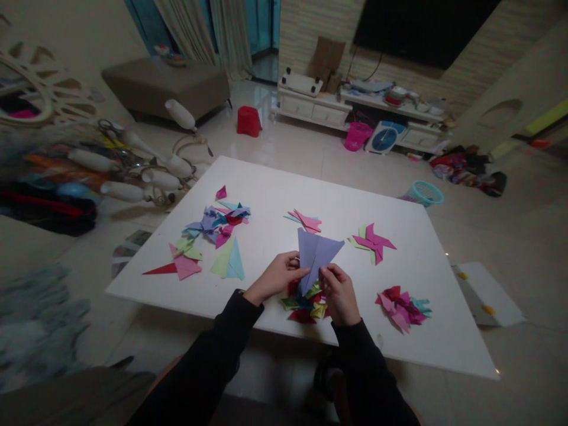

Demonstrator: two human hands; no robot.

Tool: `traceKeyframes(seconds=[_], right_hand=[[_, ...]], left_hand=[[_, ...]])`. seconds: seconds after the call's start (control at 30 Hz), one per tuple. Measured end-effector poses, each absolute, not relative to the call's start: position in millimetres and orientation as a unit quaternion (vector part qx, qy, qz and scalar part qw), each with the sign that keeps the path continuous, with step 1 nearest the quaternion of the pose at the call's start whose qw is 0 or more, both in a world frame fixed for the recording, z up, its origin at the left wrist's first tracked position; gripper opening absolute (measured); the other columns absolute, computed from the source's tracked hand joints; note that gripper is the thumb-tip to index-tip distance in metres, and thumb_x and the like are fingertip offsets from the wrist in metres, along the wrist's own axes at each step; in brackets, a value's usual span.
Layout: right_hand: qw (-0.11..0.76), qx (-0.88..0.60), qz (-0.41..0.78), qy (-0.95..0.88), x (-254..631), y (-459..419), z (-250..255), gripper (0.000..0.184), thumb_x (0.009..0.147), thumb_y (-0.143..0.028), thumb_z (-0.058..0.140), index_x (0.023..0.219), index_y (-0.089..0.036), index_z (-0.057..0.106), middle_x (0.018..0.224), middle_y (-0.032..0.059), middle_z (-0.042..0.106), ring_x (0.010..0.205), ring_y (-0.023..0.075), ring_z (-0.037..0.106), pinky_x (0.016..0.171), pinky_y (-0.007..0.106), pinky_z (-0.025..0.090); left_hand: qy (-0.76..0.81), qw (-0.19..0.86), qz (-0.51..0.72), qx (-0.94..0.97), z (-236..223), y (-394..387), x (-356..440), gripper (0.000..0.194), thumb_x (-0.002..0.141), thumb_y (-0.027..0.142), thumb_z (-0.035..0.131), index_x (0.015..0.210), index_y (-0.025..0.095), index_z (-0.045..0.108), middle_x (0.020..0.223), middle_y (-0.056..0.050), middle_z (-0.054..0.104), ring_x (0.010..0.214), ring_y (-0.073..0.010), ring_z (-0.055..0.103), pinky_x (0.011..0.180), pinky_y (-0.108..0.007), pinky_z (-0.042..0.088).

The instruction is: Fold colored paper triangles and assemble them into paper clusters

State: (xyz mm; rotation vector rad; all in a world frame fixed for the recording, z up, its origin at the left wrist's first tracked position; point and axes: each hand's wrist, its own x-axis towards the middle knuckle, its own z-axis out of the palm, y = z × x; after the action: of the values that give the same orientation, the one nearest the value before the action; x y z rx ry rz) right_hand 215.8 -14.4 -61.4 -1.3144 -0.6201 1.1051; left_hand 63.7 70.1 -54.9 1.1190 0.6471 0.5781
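Observation:
A folded purple paper plane [317, 251] is held up between my two hands, its narrow end pointing down toward me. My left hand [281, 272] pinches its left edge, thumb in front; a ring shows on one finger. On the other side, my right hand [341, 291] grips the lower right edge between thumb and fingers. Beneath the plane lies a pile of small folded papers [304, 310] in red, green and yellow, partly hidden by the plane and my right hand. Just beyond it are pink and light blue folded papers [306, 220].
On the white table [270, 183], a purple and blue origami heap [210, 222] and a green-blue paper plane [229, 260] lie left. Right are pink-green pinwheels [373, 241] and a pink origami pile [403, 307]. A lamp [166, 165] stands by the left edge; a blue basket [425, 193] stands beyond.

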Motion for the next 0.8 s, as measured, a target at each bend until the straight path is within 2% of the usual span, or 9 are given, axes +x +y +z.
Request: traceKeyframes(seconds=[0.13,0.2,0.27,0.33,0.47,0.6,0.7,0.8], right_hand=[[0.618,-0.560,0.485,-0.263,215,-15,-67,0.029,0.075,-0.040,0.080,0.087,-0.021,0.061,0.072,-0.0040,0.059,0.060,0.0103,0.051,0.055,0.023,0.040],[0.628,-0.567,0.473,-0.245,214,-14,-67,0.039,0.073,-0.038,0.082,0.100,-0.024,0.057,0.080,-0.0038,0.062,0.063,0.0109,0.056,0.056,0.022,0.042],[0.636,-0.585,0.445,-0.234,213,-14,-65,0.049,0.070,-0.037,0.084,0.105,-0.026,0.052,0.088,-0.0036,0.064,0.065,0.0113,0.059,0.056,0.022,0.044],[0.627,-0.600,0.428,-0.253,211,-13,-62,0.047,0.069,-0.038,0.083,0.103,-0.025,0.052,0.091,-0.0026,0.064,0.065,0.0114,0.060,0.055,0.023,0.045],[0.598,-0.604,0.422,-0.316,209,-12,-56,0.035,0.075,-0.042,0.079,0.095,-0.021,0.060,0.085,-0.0001,0.065,0.066,0.0121,0.058,0.058,0.025,0.047],[0.606,-0.598,0.410,-0.328,208,-13,-58,0.035,0.075,-0.042,0.079,0.097,-0.020,0.064,0.089,0.0029,0.069,0.075,0.0156,0.062,0.065,0.028,0.050],[0.607,-0.598,0.407,-0.329,208,-14,-61,0.034,0.076,-0.042,0.079,0.097,-0.020,0.064,0.091,0.0042,0.071,0.080,0.0173,0.064,0.069,0.030,0.051],[0.606,-0.602,0.395,-0.340,208,-14,-64,0.032,0.077,-0.041,0.079,0.096,-0.020,0.064,0.089,0.0039,0.071,0.082,0.0179,0.065,0.072,0.030,0.051]], left_hand=[[0.308,0.785,0.274,0.463,-53,66,66,0.057,0.072,0.037,0.084,0.114,0.015,0.053,0.087,-0.007,0.075,0.080,-0.0204,0.072,0.079,-0.033,0.055],[0.312,0.785,0.282,0.454,-52,66,67,0.057,0.071,0.038,0.085,0.110,0.017,0.050,0.085,-0.006,0.074,0.078,-0.0202,0.072,0.075,-0.031,0.055],[0.322,0.778,0.288,0.457,-51,66,68,0.056,0.069,0.038,0.086,0.105,0.018,0.049,0.081,-0.004,0.074,0.074,-0.0190,0.071,0.069,-0.028,0.054],[0.332,0.768,0.291,0.465,-51,67,70,0.054,0.068,0.038,0.087,0.101,0.018,0.049,0.077,-0.002,0.072,0.070,-0.0174,0.070,0.065,-0.025,0.052],[0.333,0.757,0.297,0.478,-51,69,74,0.049,0.065,0.037,0.088,0.091,0.016,0.052,0.075,-0.002,0.070,0.067,-0.0154,0.067,0.065,-0.024,0.050],[0.312,0.749,0.323,0.487,-53,68,76,0.041,0.068,0.038,0.086,0.084,0.014,0.057,0.077,-0.003,0.068,0.071,-0.0149,0.065,0.067,-0.024,0.049],[0.288,0.763,0.324,0.480,-56,65,78,0.038,0.072,0.040,0.082,0.085,0.014,0.059,0.081,-0.004,0.067,0.075,-0.0158,0.065,0.072,-0.027,0.052],[0.311,0.762,0.341,0.453,-58,62,80,0.044,0.070,0.037,0.084,0.094,0.017,0.053,0.079,0.001,0.063,0.067,-0.0131,0.063,0.066,-0.026,0.052]])
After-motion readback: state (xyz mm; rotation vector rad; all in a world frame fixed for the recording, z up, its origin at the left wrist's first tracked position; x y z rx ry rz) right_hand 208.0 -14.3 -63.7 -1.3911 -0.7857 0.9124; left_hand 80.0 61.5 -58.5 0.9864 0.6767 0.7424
